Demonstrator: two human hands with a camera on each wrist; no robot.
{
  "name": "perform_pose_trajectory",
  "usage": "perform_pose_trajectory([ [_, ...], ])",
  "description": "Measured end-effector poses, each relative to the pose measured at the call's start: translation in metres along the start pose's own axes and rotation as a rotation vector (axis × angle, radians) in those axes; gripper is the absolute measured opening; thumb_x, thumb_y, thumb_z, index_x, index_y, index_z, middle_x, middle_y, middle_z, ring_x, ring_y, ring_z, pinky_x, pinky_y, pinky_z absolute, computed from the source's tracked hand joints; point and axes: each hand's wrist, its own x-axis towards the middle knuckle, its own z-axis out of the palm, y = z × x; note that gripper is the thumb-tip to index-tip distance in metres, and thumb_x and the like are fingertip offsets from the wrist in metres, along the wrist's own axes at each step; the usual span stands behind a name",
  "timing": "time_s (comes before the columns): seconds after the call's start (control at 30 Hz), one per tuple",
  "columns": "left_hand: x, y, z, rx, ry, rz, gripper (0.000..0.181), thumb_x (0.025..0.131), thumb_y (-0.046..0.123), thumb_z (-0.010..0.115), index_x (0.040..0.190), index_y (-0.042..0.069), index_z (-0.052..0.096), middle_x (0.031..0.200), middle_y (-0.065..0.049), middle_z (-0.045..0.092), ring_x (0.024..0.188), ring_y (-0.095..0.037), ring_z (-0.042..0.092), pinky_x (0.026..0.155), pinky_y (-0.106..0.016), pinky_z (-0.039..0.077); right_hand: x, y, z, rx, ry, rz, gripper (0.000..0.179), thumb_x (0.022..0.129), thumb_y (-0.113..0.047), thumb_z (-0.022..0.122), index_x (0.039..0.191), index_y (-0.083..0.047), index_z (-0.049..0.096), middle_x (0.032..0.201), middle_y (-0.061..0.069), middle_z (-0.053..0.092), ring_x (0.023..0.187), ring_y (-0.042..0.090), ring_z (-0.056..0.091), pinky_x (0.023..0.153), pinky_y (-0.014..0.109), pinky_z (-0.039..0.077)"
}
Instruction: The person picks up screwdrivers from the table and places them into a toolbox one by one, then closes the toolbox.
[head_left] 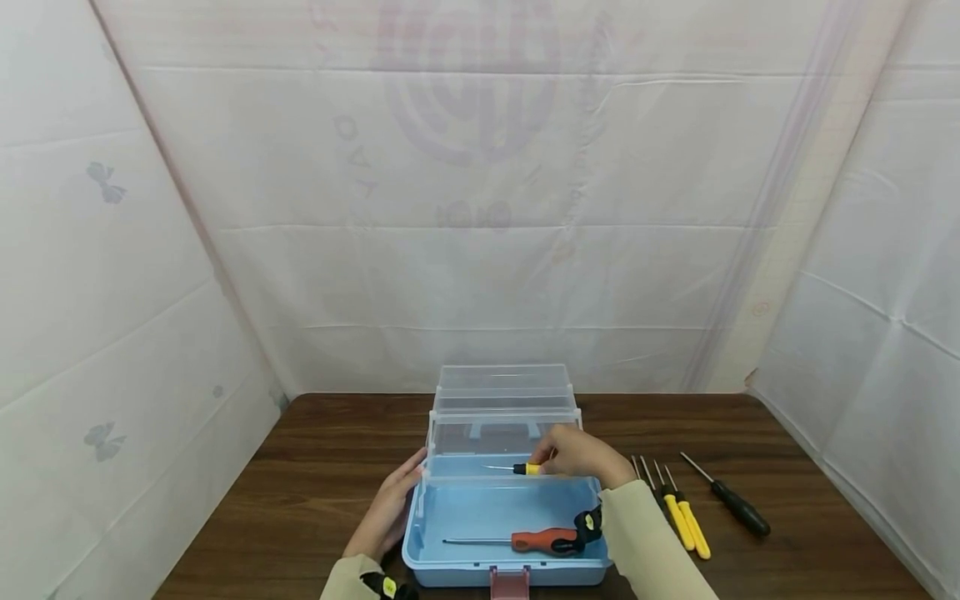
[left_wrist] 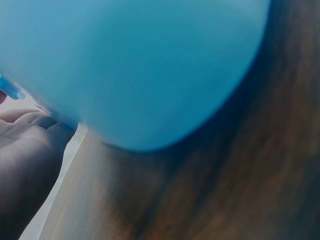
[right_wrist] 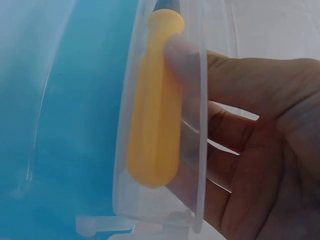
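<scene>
A blue toolbox (head_left: 442, 571) stands raised on its clear tiered trays and lid, open toward me. My right hand (head_left: 581, 454) pinches a yellow-handled screwdriver (head_left: 532, 469) at a clear tray, its thin shaft pointing left. In the right wrist view the yellow handle shows through the clear tray wall (right_wrist: 200, 150), with my thumb against it. Along the box's left side, my left hand (head_left: 386, 508) rests with extended fingers touching it near the back; some fingertips are hidden. An orange-and-black screwdriver (head_left: 543, 542) lies in the bottom of the box.
To the right of the box, several screwdrivers lie on the dark wooden table (head_left: 300, 500): yellow-handled ones (head_left: 693, 525), and a black-handled one (head_left: 742, 508) farther right. A pink latch (head_left: 510, 583) hangs at the box front. White sheeting (head_left: 465, 275) surrounds the table's back and sides.
</scene>
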Motion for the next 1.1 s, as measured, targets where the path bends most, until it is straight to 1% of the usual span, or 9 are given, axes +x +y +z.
perform_pose_trajectory([
  [0.2,0.0004,-0.0012,-0.0014,0.006,0.008,-0.008,0.066,0.101,0.034,0.042,0.153,0.003,0.016,0.159,-0.026,0.011,0.144,-0.045,0.016,0.114,-0.059,0.022,-0.0004,-0.0022,0.0000,-0.005,0.003,0.008,0.013,0.085,0.001,0.067,0.091,-0.004,0.076,0.082,0.005,0.070,0.071,0.013,0.055,0.068,0.032,0.056],
  [0.3,0.0001,-0.0010,-0.0016,0.003,0.007,-0.012,0.064,0.102,0.033,0.041,0.153,0.003,0.016,0.159,-0.025,0.010,0.144,-0.044,0.016,0.113,-0.059,0.023,-0.0014,-0.0037,-0.0002,0.002,0.003,0.018,0.013,0.085,0.001,0.066,0.091,-0.005,0.076,0.083,0.005,0.070,0.071,0.013,0.056,0.068,0.033,0.056],
  [0.53,-0.0015,-0.0002,-0.0006,-0.004,-0.004,0.001,0.064,0.102,0.032,0.041,0.153,0.002,0.016,0.158,-0.026,0.010,0.144,-0.045,0.016,0.114,-0.059,0.022,-0.0036,-0.0064,-0.0017,0.001,0.006,0.033,0.012,0.085,0.000,0.067,0.091,-0.005,0.076,0.084,0.004,0.070,0.073,0.013,0.057,0.069,0.032,0.056],
  [0.7,-0.0023,0.0009,-0.0002,-0.004,0.008,-0.001,0.061,0.103,0.029,0.039,0.153,0.002,0.017,0.158,-0.026,0.011,0.144,-0.045,0.016,0.114,-0.059,0.022,-0.0054,-0.0065,-0.0030,0.002,0.022,0.040,0.012,0.085,0.000,0.067,0.093,-0.003,0.075,0.088,0.005,0.071,0.078,0.016,0.060,0.073,0.039,0.057],
  [0.83,-0.0020,0.0008,0.0004,-0.005,0.013,-0.001,0.061,0.103,0.029,0.040,0.153,0.003,0.018,0.158,-0.025,0.012,0.144,-0.044,0.017,0.114,-0.059,0.022,-0.0074,-0.0057,-0.0046,0.004,0.041,0.043,0.012,0.085,-0.001,0.067,0.095,-0.002,0.074,0.090,0.006,0.071,0.080,0.018,0.061,0.075,0.042,0.057],
  [1.1,0.0001,-0.0016,-0.0011,-0.008,-0.003,0.009,0.064,0.102,0.031,0.042,0.153,0.004,0.017,0.159,-0.024,0.011,0.144,-0.044,0.017,0.114,-0.058,0.023,-0.0090,-0.0011,-0.0090,-0.002,0.077,0.046,0.015,0.087,-0.006,0.067,0.099,-0.002,0.073,0.094,0.006,0.071,0.082,0.016,0.062,0.075,0.037,0.058],
])
